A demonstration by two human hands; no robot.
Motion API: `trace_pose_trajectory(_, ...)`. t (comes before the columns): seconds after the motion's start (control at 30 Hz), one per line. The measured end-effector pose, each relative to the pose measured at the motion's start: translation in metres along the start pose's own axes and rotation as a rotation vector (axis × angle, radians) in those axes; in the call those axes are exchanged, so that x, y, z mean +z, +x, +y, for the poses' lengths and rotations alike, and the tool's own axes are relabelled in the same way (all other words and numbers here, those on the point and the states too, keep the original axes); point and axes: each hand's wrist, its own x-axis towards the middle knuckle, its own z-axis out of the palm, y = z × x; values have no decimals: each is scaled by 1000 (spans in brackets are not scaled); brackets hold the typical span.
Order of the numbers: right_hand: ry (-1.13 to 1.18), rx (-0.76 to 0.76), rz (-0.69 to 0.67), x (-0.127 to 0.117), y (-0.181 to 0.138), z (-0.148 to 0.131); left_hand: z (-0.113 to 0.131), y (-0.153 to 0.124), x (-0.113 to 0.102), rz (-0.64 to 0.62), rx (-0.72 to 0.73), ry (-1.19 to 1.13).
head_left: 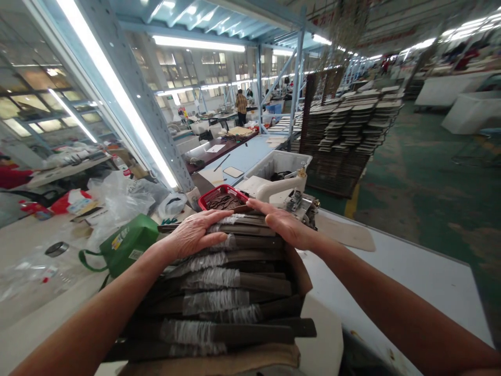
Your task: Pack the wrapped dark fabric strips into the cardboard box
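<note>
A tall stack of dark brown flat pieces [250, 284], many wrapped in clear film, fills the space in front of me. My left hand [193, 234] lies flat on top of the stack, fingers stretched out and close together. My right hand [284, 223] rests palm down on the stack's upper right edge, fingers extended. Neither hand grips anything. The stack sits on a white table [410, 271].
A red basket [223, 198] with dark pieces stands just behind the stack, beside a white sewing machine [289, 190] and a white bin [279, 163]. A green bag [127, 243] and plastic bags lie at left. Racks of stacked trays [352, 125] stand at right. A person works far back.
</note>
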Motion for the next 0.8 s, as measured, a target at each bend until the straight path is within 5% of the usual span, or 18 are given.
trace_pose_trajectory(0.1,252,95,123,-13,6,16,0,-5,3,54,2,-18)
trace_pose_trajectory(0.23,95,236,255,-34,12,35,1,-10,2,68,-9,-5)
trace_pose_trajectory(0.57,83,138,82,-34,30,36,13,-15,3,96,-8,68)
trace_pose_trajectory(0.8,-471,144,-132,-30,50,15,12,-14,3,84,-38,59)
